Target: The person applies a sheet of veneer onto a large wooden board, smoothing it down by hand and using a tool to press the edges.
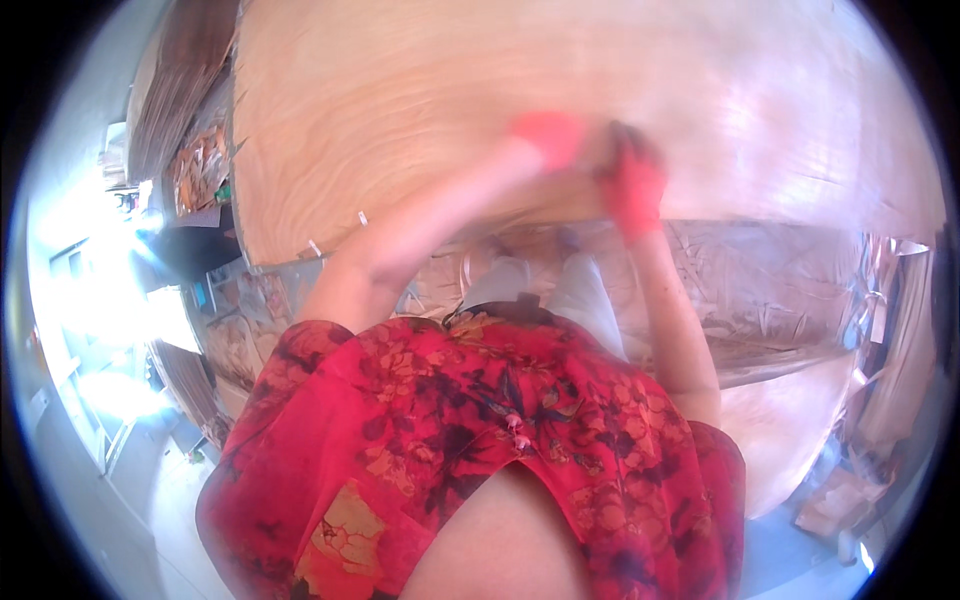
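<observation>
Bright overall, with hard white glare blown out at the left edge of the frame and a paler sheen across the wooden sheet [420,110] toward the upper right. Soft and hazy throughout, most blurred at the left hand [548,136] and right hand [632,182] in the upper middle. Strongly bent toward the round black rim, with shadow under the sheet's lower edge.

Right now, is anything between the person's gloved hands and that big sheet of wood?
Nothing visible does. The left hand and right hand, both in red gloves, lie directly on the wood sheet near its lower edge. The picture is too blurred to tell whether they grip it.
</observation>
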{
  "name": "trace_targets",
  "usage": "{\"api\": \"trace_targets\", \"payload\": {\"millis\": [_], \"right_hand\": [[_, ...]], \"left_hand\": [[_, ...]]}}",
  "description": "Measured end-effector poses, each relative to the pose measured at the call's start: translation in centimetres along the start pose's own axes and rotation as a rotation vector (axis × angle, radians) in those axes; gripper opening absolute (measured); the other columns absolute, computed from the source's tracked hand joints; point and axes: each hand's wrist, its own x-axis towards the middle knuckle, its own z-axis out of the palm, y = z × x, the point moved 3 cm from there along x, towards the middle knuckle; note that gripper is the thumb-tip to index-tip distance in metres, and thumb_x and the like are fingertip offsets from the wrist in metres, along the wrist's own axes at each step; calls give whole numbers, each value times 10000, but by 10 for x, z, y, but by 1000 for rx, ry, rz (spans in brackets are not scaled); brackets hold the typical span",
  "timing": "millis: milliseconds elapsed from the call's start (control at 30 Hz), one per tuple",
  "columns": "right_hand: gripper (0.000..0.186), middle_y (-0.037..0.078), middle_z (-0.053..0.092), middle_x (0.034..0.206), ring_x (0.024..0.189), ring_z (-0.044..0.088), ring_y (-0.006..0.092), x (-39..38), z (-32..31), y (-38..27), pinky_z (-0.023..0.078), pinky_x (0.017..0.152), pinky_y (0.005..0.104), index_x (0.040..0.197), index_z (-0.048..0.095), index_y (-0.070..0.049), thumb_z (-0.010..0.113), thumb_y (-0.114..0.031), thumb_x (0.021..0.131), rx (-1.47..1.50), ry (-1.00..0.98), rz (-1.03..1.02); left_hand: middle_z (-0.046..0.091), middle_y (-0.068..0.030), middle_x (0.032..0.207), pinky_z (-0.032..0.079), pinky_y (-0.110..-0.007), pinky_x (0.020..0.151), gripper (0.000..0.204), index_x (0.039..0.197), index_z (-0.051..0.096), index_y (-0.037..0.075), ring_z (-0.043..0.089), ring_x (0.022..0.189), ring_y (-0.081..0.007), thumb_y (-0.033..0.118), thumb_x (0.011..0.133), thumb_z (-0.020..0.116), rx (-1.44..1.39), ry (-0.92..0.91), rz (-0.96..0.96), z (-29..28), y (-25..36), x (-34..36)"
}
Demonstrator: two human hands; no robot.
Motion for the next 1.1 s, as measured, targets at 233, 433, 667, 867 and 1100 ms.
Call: {"api": "trace_targets", "payload": {"millis": [233, 433, 667, 867, 1100], "right_hand": [[803, 67, 445, 1447, 1317, 381, 336, 1, -20, -12, 329, 1043, 503, 1450, 439, -227, 797, -190, 732, 44, -15, 41], [758, 121, 456, 1452, 1342, 399, 346, 5, -8, -13, 315, 1114, 493, 1441, 446, -125, 779, -210, 765, -145, -82, -41], [816, 160, 464, 1437, 1316, 414, 380, -8, -6, -27, 324, 1107, 494, 1454, 430, -125, 781, -174, 720, -122, -33, -40], [862, 153, 381, 1498, 1325, 378, 406, 0, -15, -30, 355, 1089, 526, 1490, 391, -148, 791, -190, 728, -188, -91, -34], [781, 198, 386, 1485, 1329, 378, 415, 12, -21, -26, 336, 1115, 499, 1498, 383, -113, 735, -213, 808, -214, -269, -49]], "left_hand": [[629, -201, 1221, 436, -473, 1017, 514, 1340, 519, 29, 583, 1153, -375, 275, 899, 619, -166, 295, 176, 51, -7, -69], [398, -263, 1470, 233, -526, 1184, 704, 1432, 416, -10, 342, 1398, -417, 355, 875, 643, -264, 307, 261, 91, 20, -77], [451, -231, 1447, 284, -516, 1160, 695, 1418, 437, 9, 392, 1375, -391, 336, 848, 665, -234, 429, 266, 94, 16, -93], [485, -218, 1422, 351, -452, 1123, 575, 1368, 479, 19, 449, 1344, -350, 280, 880, 636, -624, 520, 229, 66, -27, -115], [535, -217, 1357, 453, -421, 1029, 502, 1341, 480, 10, 557, 1215, -357, 243, 915, 608, -796, 574, 34, 80, -156, -263]]}}
